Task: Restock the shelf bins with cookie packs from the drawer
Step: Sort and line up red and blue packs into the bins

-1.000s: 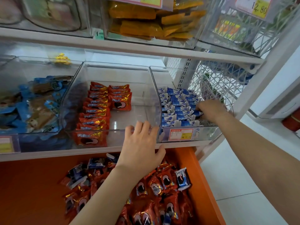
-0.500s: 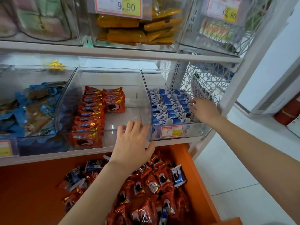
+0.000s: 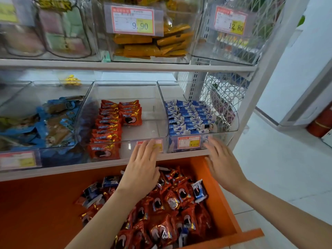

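Head view, only 1 camera. Your left hand (image 3: 142,169) is flat, fingers straight and together, holding nothing. Its fingertips sit at the front lip of the middle bin (image 3: 143,131), over the price tag (image 3: 158,145); can't tell if they touch. Your right hand (image 3: 222,166) is empty too, fingers straight and spread, motion-blurred, just in front of the right bin (image 3: 232,121), which looks full of blue packs (image 3: 188,115)

Stock: a loose heap of red packs (image 3: 161,214) lies in the open orange drawer (image 3: 224,212) under the shelf. The middle bin has 1 full row of shelved red packs (image 3: 107,123) on its left and a short 2nd row at the back. The right part of its floor is bare, so I'd call that the gap to fill

Key geometry: the heap is below both hands and back toward you, directly under your left palm and wrist, so left is nearer. Right hangs over the drawer's right wall, closest to 1 stray blue pack (image 3: 198,190). The packs are jumbled with no common long axis, so expect to turn each one to match the standing rows

My guess for next: drop left straight down and pinch a red pack
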The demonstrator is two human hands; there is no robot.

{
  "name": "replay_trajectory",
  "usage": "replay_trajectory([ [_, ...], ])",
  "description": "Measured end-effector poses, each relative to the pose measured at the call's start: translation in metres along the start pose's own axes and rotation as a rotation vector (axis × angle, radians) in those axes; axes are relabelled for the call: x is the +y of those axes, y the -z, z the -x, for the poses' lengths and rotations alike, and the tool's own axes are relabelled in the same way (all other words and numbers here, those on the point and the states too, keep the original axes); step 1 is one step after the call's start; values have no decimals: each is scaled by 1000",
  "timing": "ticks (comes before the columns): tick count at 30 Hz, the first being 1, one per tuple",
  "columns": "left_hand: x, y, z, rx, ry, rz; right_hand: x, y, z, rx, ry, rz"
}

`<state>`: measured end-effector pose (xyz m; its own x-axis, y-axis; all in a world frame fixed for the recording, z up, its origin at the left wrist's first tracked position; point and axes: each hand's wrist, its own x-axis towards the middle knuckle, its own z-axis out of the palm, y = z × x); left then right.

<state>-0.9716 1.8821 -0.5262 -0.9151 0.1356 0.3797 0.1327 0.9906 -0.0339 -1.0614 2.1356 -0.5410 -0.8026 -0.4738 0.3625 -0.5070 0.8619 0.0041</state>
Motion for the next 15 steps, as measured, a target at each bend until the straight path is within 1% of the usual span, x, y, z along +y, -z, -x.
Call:
replay_trajectory([
  [2, 2, -6, 13, 1, 8, 35, -15, -8, 17, 45, 40, -39],
  [4, 3, -17, 30, -34, 10, 42, -32, -17, 32, -3, 63, -114],
  [7, 4, -34, 62, -132, 52, 84, -56, -34, 56, -118, 11, -236],
  [11, 8, -49, 108, -281, 199, 154, -75, -50, 83, -254, 3, -288],
  [13, 9, -47, 121, -354, 336, 233, -75, -50, 88, -287, -21, -316],
  [15, 6, -46, 126, -371, 476, 293, -74, -50, 91, -325, -43, -335],
])
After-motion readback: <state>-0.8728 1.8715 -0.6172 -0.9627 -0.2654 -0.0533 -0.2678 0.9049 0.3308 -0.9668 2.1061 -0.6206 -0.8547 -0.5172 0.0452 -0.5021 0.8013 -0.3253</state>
